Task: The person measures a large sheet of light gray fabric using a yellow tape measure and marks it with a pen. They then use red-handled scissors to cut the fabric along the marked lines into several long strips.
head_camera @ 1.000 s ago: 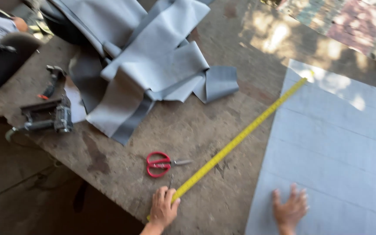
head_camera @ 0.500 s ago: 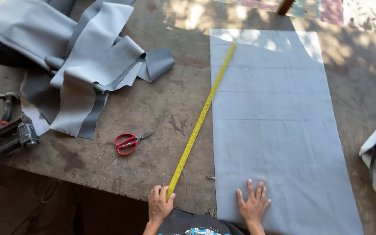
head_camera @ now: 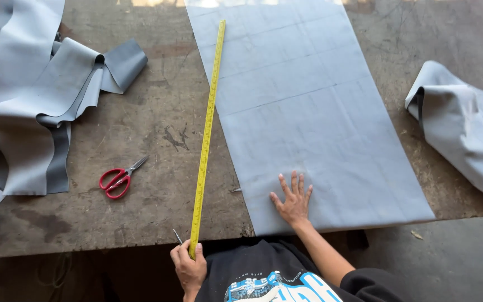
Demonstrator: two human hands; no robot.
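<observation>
The yellow tape measure [head_camera: 207,140] is lying stretched across the worn wooden table [head_camera: 163,117], running from the near edge away along the left side of the flat grey sheet [head_camera: 308,106]. The left hand [head_camera: 188,268] is pinching its near end at the table edge. The right hand [head_camera: 293,198] is pressing flat, fingers spread, on the sheet's near corner. Red scissors [head_camera: 117,180] are lying left, grey offcuts [head_camera: 34,106] beyond, bare concrete floor [head_camera: 448,263] below

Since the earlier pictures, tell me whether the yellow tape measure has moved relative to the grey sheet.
Yes. The yellow tape measure has swung clockwise along the grey sheet: earlier slanted, its far end over the sheet's corner, it now lies almost parallel to the left edge.
</observation>
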